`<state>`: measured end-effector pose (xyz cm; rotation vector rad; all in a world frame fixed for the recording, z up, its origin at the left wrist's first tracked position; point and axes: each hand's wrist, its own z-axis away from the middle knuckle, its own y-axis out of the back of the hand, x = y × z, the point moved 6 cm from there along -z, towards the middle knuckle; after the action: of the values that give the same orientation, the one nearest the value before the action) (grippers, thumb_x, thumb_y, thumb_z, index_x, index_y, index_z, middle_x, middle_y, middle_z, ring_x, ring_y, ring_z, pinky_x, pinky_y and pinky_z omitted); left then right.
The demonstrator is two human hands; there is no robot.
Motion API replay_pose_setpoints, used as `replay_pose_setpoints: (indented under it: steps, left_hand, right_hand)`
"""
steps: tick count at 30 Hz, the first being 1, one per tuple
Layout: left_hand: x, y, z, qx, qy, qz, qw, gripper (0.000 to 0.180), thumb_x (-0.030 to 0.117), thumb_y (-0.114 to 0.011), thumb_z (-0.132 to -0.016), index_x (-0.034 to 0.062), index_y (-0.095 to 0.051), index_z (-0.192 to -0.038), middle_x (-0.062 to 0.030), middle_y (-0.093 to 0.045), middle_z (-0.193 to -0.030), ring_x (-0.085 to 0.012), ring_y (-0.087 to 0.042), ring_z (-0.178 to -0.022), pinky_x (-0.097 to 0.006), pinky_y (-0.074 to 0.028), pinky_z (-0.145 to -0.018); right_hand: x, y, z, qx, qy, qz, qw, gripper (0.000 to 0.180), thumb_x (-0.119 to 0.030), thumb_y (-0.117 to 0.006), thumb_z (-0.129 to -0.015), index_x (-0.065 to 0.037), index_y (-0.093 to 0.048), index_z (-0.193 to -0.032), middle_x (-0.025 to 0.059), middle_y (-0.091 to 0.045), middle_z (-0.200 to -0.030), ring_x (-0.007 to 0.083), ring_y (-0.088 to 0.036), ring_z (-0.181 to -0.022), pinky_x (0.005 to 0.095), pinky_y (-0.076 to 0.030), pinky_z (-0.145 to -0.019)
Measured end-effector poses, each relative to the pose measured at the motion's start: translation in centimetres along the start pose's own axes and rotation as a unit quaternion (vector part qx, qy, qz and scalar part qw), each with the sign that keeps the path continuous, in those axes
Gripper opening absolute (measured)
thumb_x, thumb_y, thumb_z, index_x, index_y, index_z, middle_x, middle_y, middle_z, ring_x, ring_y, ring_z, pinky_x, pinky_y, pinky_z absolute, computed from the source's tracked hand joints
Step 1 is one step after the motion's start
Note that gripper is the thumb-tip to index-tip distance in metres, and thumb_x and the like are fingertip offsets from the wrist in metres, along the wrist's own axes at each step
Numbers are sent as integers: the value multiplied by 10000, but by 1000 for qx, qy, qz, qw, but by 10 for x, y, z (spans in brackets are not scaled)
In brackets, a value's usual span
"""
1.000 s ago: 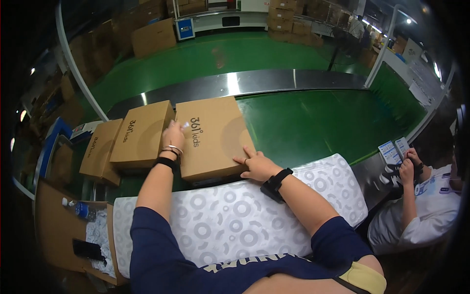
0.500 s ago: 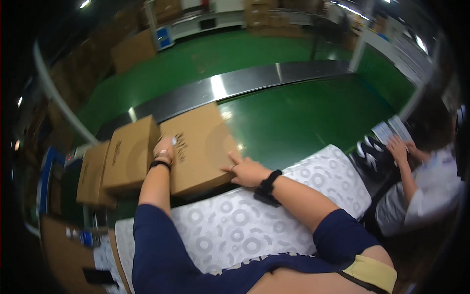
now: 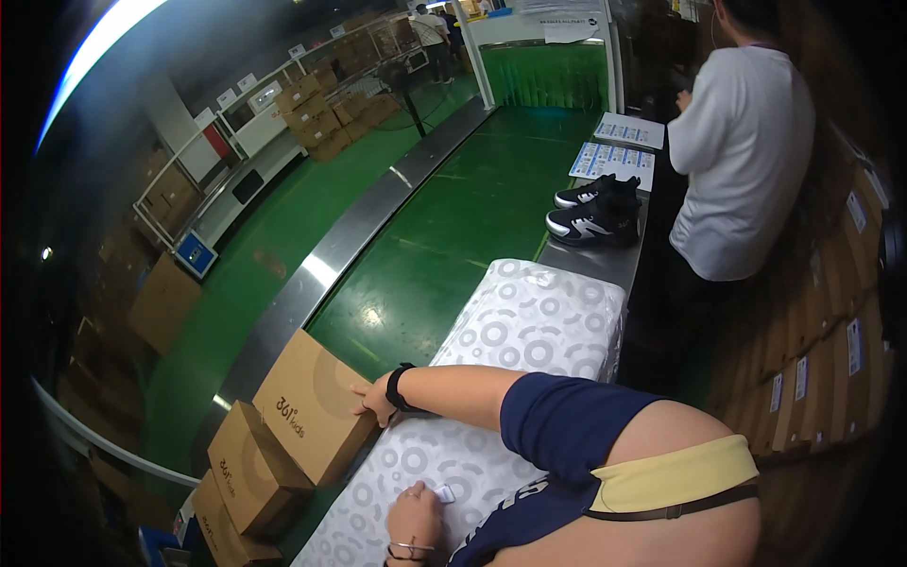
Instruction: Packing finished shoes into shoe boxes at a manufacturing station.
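Note:
My right hand [image 3: 378, 399] reaches across to a brown cardboard shoe box [image 3: 316, 406], its fingers apart and touching the box's right end. Low in the picture, over a patterned white-and-grey stack of paper [image 3: 537, 326], my left hand [image 3: 416, 522] is closed. A small white slip [image 3: 444, 493] sticks out at its fingers. Left of the first box, a second brown box [image 3: 248, 468] and a third box [image 3: 222, 529] stand in a row on the green conveyor belt [image 3: 425, 231].
Black-and-white high-top shoes [image 3: 600, 213] stand past the stack, near printed sheets [image 3: 612, 163]. A person in a white shirt [image 3: 746, 156] stands at the right, beside rows of brown boxes [image 3: 812, 378]. A metal rail [image 3: 321, 271] edges the belt; a green curtain [image 3: 548, 76] hangs at its far end.
My view has swung right. My left hand has left the boxes and come back over the patterned paper. My right hand stays at the nearest box. The person at the right now stands turned away.

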<state>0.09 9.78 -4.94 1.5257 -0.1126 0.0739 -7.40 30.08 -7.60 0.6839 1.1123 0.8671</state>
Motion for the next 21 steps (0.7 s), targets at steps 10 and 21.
replay_pose_setpoints:
  steps: [10, 21]
  left_hand:
    - [6, -1, 82, 99, 120, 61, 986, 480, 251, -646, -661, -29, -503, -1024, -251, -527, -957, -400, -498, -866, -442, -413, -746]
    - [38, -5, 66, 89, 85, 79, 989, 539, 136, -550, -610, -34, -459, -1114, -258, -513, -966, -404, -465, -905, -450, -390, -807]
  right_hand:
    - [-79, -46, 145, 135, 86, 169, 973, 651, -305, -638, -732, -94, -378, -1290, 182, -438, -1188, 306, -452, -1073, 391, -381, -849]
    - [24, -65, 316, 180, -236, 91, 951, 629, -360, -625, -722, -96, -424, -1257, 194, -478, -1161, 319, -495, -1028, 421, -395, -838]
